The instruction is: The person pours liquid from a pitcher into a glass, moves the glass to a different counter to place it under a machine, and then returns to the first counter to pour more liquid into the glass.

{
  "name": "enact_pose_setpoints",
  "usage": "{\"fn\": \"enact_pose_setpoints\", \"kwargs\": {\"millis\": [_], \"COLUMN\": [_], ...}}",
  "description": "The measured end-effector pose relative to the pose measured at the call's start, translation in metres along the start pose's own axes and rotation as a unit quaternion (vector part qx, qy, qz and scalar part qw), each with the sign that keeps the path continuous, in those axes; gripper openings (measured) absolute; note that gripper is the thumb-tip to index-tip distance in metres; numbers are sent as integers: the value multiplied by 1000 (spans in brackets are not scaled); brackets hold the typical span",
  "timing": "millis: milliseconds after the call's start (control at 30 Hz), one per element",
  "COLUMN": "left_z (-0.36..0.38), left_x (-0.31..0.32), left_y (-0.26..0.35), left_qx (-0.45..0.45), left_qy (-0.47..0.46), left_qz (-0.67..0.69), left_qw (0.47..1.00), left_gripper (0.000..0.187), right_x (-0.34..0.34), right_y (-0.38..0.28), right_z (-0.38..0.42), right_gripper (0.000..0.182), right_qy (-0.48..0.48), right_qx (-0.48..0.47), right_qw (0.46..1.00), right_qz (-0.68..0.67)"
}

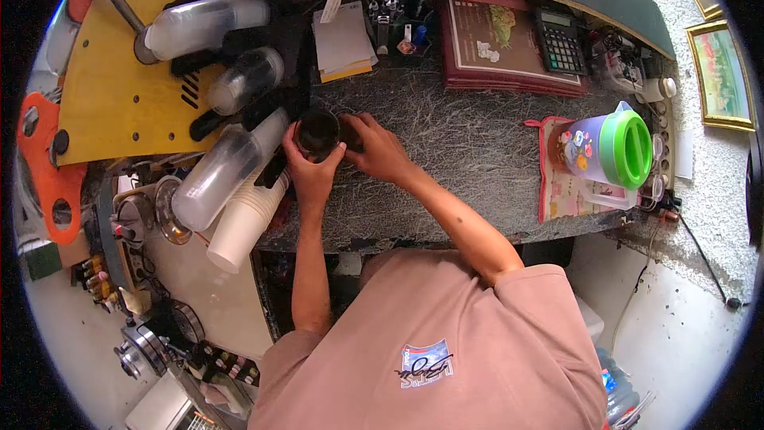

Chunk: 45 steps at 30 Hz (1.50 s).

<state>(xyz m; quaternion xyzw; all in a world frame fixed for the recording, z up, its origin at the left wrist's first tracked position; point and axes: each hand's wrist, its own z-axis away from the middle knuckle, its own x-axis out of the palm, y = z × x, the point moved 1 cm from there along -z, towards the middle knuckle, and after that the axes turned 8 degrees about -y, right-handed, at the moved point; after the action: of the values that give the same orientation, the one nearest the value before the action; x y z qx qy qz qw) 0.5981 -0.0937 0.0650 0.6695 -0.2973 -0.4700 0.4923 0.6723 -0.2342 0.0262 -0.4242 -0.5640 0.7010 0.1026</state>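
My left hand (313, 171) is wrapped around a dark, round container (317, 132), its open-looking top facing up toward me. Beside it, my right hand (380, 148) has its fingers closed at a small dark piece (350, 137) that I cannot make out clearly. Both hands are close together over the scratched dark counter (446, 167). Just left of my left hand, stacks of clear plastic cups (219, 179) and white paper cups (248, 223) stick out sideways from black holders.
A jug with a green lid (626, 150) stands on a cloth mat (557, 195) at right. Dark red menu folders (477, 32) with a calculator (559, 41) on them lie at the back, near paper slips (342, 38). A yellow panel (119, 72) rises at left.
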Motion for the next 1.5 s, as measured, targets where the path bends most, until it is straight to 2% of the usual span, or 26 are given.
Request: {"fn": "enact_pose_setpoints", "kwargs": {"millis": [67, 133, 267, 333, 367, 400, 467, 533, 567, 600, 633, 667, 700, 733, 800, 900, 967, 1000, 1067, 1100, 1167, 1200, 1333, 1433, 1500], "left_z": [0, 1, 4, 6, 10, 16, 30, 47, 56, 65, 74, 83, 92, 100, 118, 135, 138, 139, 139, 139, 138, 137, 132, 130, 129], "left_x": [0, -1, 1, 1, 2, 3, 8, 14, 17, 19, 21, 24, 29, 34, 43, 50, 58, 59, 58, 59, 61, 62, 67, 72, 75], "left_y": [-7, -4, -1, -3, -4, 5, -9, 1, 0, -3, -7, -7, -6, -6, -16, -15, -11, -7, -3, -1, -2, -3, 7, 9, 15], "left_qx": [-44, -41, -48, -44, -42, -78, -110, -149, -149, -145, -141, -141, -173, -205, -205, -196, -187, -187, -186, -180, -176, -160, -128, -93, -100], "left_qy": [-2, 2, 6, -7, -11, -7, 3, 7, 5, 1, -3, -6, 2, 10, -13, -46, -55, -63, -70, -83, -94, -105, -136, -165, -196], "left_qz": [77, 48, 33, 57, 72, 43, 58, 88, 91, 71, 51, 51, 57, 63, 74, 85, 89, 80, 71, 62, 55, 49, 24, 31, 28], "left_qw": [996, 998, 998, 997, 996, 996, 992, 985, 985, 987, 989, 989, 983, 977, 976, 976, 977, 977, 978, 978, 978, 980, 982, 981, 975], "left_gripper": [81, 80, 82, 84, 86, 90, 89, 89, 89, 85, 81, 81, 75, 69, 63, 53, 49, 45, 40, 36, 32, 30, 23, 21, 21], "right_x": [3, 3, -13, -33, -46, -61, -87, -121, -139, -167, -197, -235, -262, -286, -330, -387, -427, -437, -453, -463, -479, -474, -460, -430, -405], "right_y": [1, -1, 2, 7, 8, 8, 29, 36, 57, 59, 62, 53, 59, 65, 58, 65, 87, 95, 115, 129, 175, 177, 148, 115, 109], "right_z": [0, 4, 39, 78, 102, 129, 192, 253, 293, 314, 337, 356, 369, 378, 391, 399, 409, 411, 417, 428, 456, 454, 454, 454, 474], "right_gripper": [68, 63, 60, 49, 39, 30, 26, 20, 18, 16, 12, 6, 5, 6, 6, 9, 28, 28, 66, 66, 95, 90, 85, 80, 77], "right_qy": [3, 32, 45, 63, 100, 136, 228, 394, 418, 517, 566, 498, 510, 520, 557, 569, 572, 572, 491, 491, 385, 385, 377, 411, 498], "right_qx": [-1, 5, 1, -71, -67, -64, 1, 86, 202, 170, 205, 163, 131, 98, 71, 117, 211, 210, 456, 454, 500, 473, 489, 494, 421], "right_qw": [1000, 999, 999, 995, 992, 988, 972, 904, 864, 819, 750, 773, 742, 708, 700, 725, 666, 667, 622, 624, 730, 723, 719, 697, 690], "right_qz": [-6, 35, 15, -43, -33, -23, 61, 141, 195, 184, 273, 358, 414, 468, 440, 370, 430, 429, 404, 404, 262, 324, 318, 317, 315]}}
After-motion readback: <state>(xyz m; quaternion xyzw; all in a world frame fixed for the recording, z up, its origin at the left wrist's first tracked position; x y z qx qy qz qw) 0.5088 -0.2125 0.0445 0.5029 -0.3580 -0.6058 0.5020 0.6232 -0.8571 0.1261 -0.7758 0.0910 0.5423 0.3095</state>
